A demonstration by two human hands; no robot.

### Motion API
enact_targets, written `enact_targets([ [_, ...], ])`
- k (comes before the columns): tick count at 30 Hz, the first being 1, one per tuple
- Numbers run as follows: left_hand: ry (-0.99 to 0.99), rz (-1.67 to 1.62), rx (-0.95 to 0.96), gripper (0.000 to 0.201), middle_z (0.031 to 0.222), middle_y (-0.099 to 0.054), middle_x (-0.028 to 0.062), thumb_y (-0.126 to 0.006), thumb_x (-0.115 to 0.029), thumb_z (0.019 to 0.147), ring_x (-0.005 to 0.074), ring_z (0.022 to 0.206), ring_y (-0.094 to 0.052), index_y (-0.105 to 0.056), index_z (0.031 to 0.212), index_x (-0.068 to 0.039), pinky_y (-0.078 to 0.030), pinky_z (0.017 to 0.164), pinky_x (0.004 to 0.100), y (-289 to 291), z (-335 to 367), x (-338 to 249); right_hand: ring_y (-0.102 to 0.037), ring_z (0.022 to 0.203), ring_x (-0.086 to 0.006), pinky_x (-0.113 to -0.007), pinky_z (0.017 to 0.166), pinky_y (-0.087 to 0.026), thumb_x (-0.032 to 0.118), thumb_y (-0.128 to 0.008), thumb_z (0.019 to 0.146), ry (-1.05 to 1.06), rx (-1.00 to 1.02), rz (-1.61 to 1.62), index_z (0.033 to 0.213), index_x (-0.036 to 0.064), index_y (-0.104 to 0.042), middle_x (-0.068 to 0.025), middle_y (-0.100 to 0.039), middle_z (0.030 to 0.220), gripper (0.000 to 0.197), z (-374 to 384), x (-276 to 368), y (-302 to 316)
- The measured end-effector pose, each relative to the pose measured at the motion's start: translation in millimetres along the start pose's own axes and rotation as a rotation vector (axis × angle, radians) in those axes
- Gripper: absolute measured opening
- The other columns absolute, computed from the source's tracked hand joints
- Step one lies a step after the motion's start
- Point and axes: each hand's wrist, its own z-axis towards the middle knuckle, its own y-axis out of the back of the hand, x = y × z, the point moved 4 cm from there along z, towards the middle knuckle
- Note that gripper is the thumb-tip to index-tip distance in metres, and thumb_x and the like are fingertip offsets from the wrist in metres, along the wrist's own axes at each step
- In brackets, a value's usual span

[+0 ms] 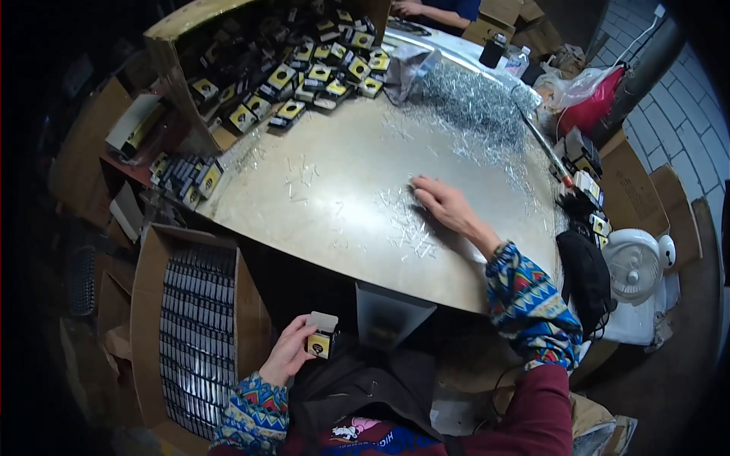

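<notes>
My left hand [287,351] is closed around a small yellow-and-black cardboard box [320,343], held upright above my lap. The box's pale top flap [324,322] stands up; its inside is hard to see. Over the table, my right hand [445,204] reaches out with its fingers curled together. Whatever they may hold is hidden. Thin, shiny metal pieces [407,232], like pins or small wires, lie scattered beside and below that hand. A large heap of the same kind of pieces [479,106] covers the table's far right.
Many yellow-and-black boxes [319,72] spill from a big carton [175,72] at the far left. A carton with rows of packed boxes [198,334] stands left of my lap. A white fan [633,266] is at right. Another person's hand [408,7] shows beyond the table [334,167].
</notes>
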Motion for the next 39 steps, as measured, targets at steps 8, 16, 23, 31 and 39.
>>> enact_targets([
  [8,-0.021,0.57,0.194,0.025,0.099,-0.064,0.005,-0.067,-0.006,0.088,0.0098,0.083,-0.06,-0.06,0.112,-0.003,-0.05,0.071,0.0219,-25,37,61,-0.029,0.141,-0.0384,-0.05,0.116,-0.02,0.041,-0.049,0.097,0.02,-0.192,-0.184,0.14,0.0153,-0.049,-0.0215,-0.037,0.149,0.05,-10,78,-23],
  [16,0.012,0.221,-0.009,0.021,0.096,-0.064,0.0033,-0.063,-0.001,0.088,0.0107,0.083,-0.062,-0.056,0.108,-0.006,-0.053,0.068,0.0245,-47,20,83,-0.036,0.135,-0.041,-0.052,0.111,-0.028,0.03,-0.051,0.097,-0.044,-0.297,-0.292,0.132,0.0124,-0.054,-0.019,-0.044,0.141,0.039,-80,155,-75],
  [23,-0.041,0.222,-0.019,0.03,0.101,-0.063,0.0039,-0.064,-0.002,0.086,0.0098,0.09,-0.058,-0.056,0.115,-0.003,-0.046,0.075,0.0226,-54,10,78,-0.046,0.126,-0.0416,-0.045,0.1,-0.045,0.02,-0.059,0.093,-0.021,-0.039,-0.137,0.132,0.0118,-0.054,-0.0204,-0.051,0.133,0.04,-133,201,-54],
  [31,-0.417,0.949,0.022,0.071,0.115,-0.057,0.0196,-0.076,-0.014,0.072,0.0334,0.107,-0.057,-0.036,0.129,0.001,-0.045,0.093,0.0396,-62,2,86,-0.056,0.093,-0.0314,-0.037,0.077,-0.05,-0.007,-0.057,0.074,-0.086,-0.193,0.05,0.1,0.0026,-0.065,-0.013,-0.057,0.099,0.028,-164,173,-83],
  [39,-0.631,1.244,-0.055,0.058,0.105,-0.06,0.0212,-0.075,-0.018,0.077,0.0379,0.097,-0.062,-0.045,0.123,0.001,-0.05,0.084,0.0417,-45,-4,77,-0.063,0.105,-0.0358,-0.037,0.086,-0.053,-0.001,-0.058,0.086,-0.057,0.006,0.415,0.125,-0.0001,-0.055,-0.022,-0.06,0.12,0.039,-193,188,-124],
])
